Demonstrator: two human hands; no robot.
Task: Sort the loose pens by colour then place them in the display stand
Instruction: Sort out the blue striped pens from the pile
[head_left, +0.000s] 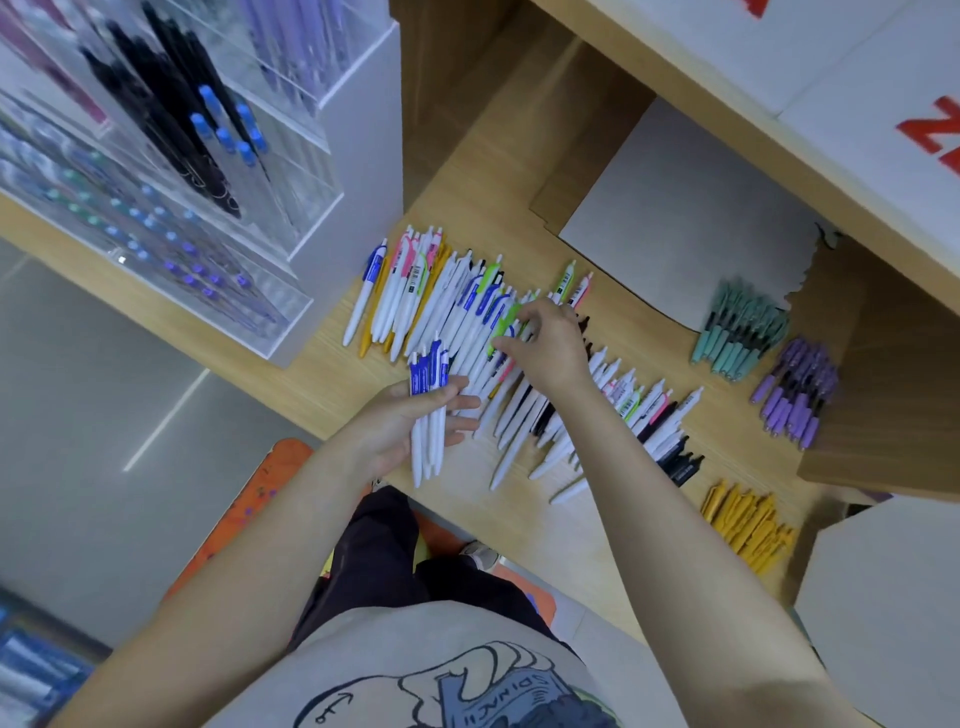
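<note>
Left forearm in from 7 o'clock, left hand (410, 421) palm-up over the near edge of the wooden shelf (322, 364). Fingers curled loosely under a small bundle of white pens with blue clips (428, 410), thumb side pressing them in (four or five, hard to count), clips toward 12 o'clock.

Right arm stretched from 5 o'clock across the shelf, right hand (545, 343) knuckles-up on the loose pile of pens (467, 317). Fingertips drawn together, pinching at a blue-clipped pen near the green one; exact grip partly hidden by the hand.

Loose pile spread at centre: mostly white barrels with blue, pink, green and yellow clips, some black ones toward 4 o'clock.

Sorted heaps flat on the shelf: teal pens (740, 330) at 3 o'clock, purple pens (795, 389) just beside them, yellow pens (745, 522) toward 4 o'clock.

Clear acrylic display stand (291, 218) at 10 o'clock, compartments holding black pens (171, 119), blue-capped ones among them, and purple ones lower down.
</note>
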